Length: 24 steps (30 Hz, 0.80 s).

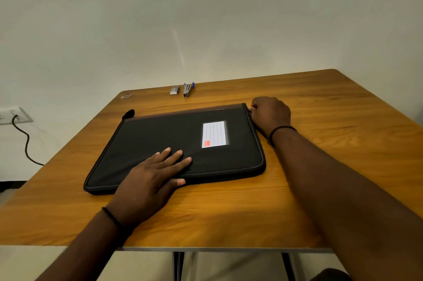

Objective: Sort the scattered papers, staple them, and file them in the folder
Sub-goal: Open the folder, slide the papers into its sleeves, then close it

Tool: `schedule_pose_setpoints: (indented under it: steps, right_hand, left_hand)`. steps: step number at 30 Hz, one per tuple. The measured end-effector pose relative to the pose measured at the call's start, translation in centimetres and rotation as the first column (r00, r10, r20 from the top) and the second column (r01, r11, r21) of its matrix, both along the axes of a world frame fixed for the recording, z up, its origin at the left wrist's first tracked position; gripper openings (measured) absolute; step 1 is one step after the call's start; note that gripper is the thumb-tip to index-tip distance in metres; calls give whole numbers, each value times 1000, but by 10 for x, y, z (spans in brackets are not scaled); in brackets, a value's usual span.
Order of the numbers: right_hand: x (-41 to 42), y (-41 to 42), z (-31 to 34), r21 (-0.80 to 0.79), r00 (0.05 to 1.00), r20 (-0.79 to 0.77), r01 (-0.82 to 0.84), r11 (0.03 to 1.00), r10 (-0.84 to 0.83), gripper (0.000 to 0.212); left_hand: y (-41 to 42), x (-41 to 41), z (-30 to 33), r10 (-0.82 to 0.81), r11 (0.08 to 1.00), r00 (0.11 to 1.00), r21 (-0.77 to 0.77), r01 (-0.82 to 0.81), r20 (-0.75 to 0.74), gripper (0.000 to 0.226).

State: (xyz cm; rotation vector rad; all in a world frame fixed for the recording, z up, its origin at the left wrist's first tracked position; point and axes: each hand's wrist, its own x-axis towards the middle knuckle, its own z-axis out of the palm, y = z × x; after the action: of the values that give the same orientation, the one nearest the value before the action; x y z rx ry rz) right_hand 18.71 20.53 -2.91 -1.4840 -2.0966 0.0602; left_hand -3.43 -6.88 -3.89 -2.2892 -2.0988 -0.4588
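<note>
While the black folder point(174, 143) lies closed on the table point(320, 106), it is pressed flat by the left hand point(151, 177) (fingers straight); its far right corner is pinched by the right hand point(270, 112). A stapler point(188, 89) lies beyond.

the right hand point(270, 114) hides its own fingertips at the folder point(160, 143) far right corner; label point(214, 134) writing too small to read.
</note>
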Motion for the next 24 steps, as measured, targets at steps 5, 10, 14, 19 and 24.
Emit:
schedule_pose_setpoints:
  steps: [5,10,14,19,24]
  right_hand:
    - [2,-3,-2,-12,1000,-10,-26,1000,26,25]
    - [6,-23,-2,34,992,-104,-66,997,70,28]
    - [5,-68,13,64,974,-173,-136,989,145,27]
    - [-21,-157,19,35,925,37,-380,925,378,31]
    - [-5,-178,-6,-226,879,235,-366,903,415,53]
  left_hand:
    - [2,3,4,14,999,1000,-53,-14,-3,76]
    - [1,4,6,18,997,999,-69,-20,-26,79]
    - [2,9,8,24,996,999,-89,-28,-48,86]
    - [11,32,10,69,993,994,-89,-77,-85,85]
    - [2,20,7,184,978,968,64,-197,168,65]
